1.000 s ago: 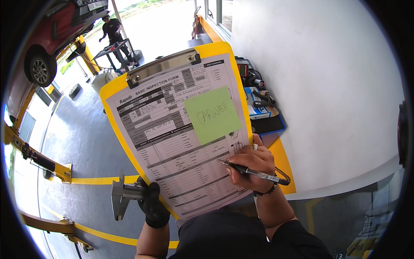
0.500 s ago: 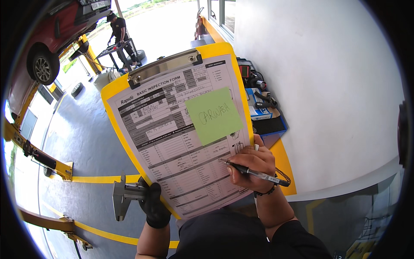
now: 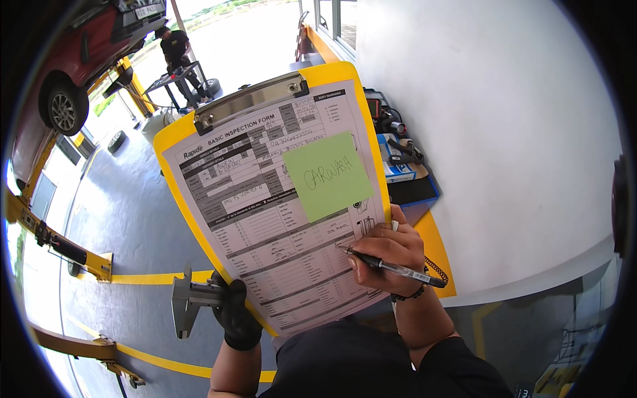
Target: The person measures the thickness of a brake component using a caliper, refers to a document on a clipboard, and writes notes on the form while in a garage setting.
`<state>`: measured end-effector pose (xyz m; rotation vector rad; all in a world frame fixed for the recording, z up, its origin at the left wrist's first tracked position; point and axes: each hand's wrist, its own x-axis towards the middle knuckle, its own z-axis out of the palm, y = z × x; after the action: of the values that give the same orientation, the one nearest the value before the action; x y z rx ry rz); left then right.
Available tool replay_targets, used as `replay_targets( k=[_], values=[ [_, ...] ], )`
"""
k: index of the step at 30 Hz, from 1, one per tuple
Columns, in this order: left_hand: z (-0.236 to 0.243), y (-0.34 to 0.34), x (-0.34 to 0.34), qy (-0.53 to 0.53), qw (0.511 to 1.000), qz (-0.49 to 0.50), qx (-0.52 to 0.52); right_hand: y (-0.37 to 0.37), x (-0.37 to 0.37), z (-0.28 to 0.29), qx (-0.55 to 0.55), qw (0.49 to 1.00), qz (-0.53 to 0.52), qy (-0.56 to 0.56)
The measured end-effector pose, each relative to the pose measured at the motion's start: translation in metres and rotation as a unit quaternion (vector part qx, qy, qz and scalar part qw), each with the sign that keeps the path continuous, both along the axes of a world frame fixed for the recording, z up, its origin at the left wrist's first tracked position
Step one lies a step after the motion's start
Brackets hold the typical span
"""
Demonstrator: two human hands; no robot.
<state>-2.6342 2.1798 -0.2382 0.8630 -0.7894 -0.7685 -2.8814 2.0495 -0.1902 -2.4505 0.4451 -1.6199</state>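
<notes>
A yellow clipboard with a metal clip is tilted in front of me, bearing a printed form partly filled in by hand. A green sticky note covers part of the sheet. My left hand, in a black glove, grips the board's lower left edge and also holds a grey caliper that juts out to the left. My bare right hand is closed around a pen, its tip at the lower middle of the form.
Beside the white wall, a case with tools and boxes sits right of the board. A red car is raised on a yellow lift at left. Far off, a person stands by a cart.
The view has shifted slightly, and the distant person by the cart has changed posture a little. Both hands keep their holds, with the pen tip at nearly the same place.
</notes>
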Motion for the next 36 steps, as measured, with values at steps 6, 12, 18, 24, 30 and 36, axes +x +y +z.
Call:
replay_targets(
  k=[6,12,18,24,30,36],
  values=[
    [0.002,-0.001,0.002,-0.010,1.000,0.006,-0.002,0.001,-0.004,-0.003,0.046,0.998,0.029,-0.033],
    [-0.008,-0.008,0.006,0.010,1.000,0.004,-0.008,0.014,0.000,0.002,0.016,0.998,0.000,-0.055],
    [-0.013,-0.007,0.010,0.022,1.000,-0.017,-0.002,0.011,0.004,-0.002,0.052,0.996,0.051,-0.042],
    [-0.007,-0.005,0.008,0.049,0.998,-0.027,0.015,0.008,0.006,-0.002,0.026,0.997,0.066,-0.014],
    [-0.003,-0.005,0.004,0.052,0.998,-0.017,0.016,0.007,0.007,-0.002,0.030,0.998,0.059,-0.001],
    [-0.005,-0.003,0.007,0.056,0.998,-0.020,0.026,0.008,0.004,-0.004,0.037,0.997,0.058,0.020]
  ],
)
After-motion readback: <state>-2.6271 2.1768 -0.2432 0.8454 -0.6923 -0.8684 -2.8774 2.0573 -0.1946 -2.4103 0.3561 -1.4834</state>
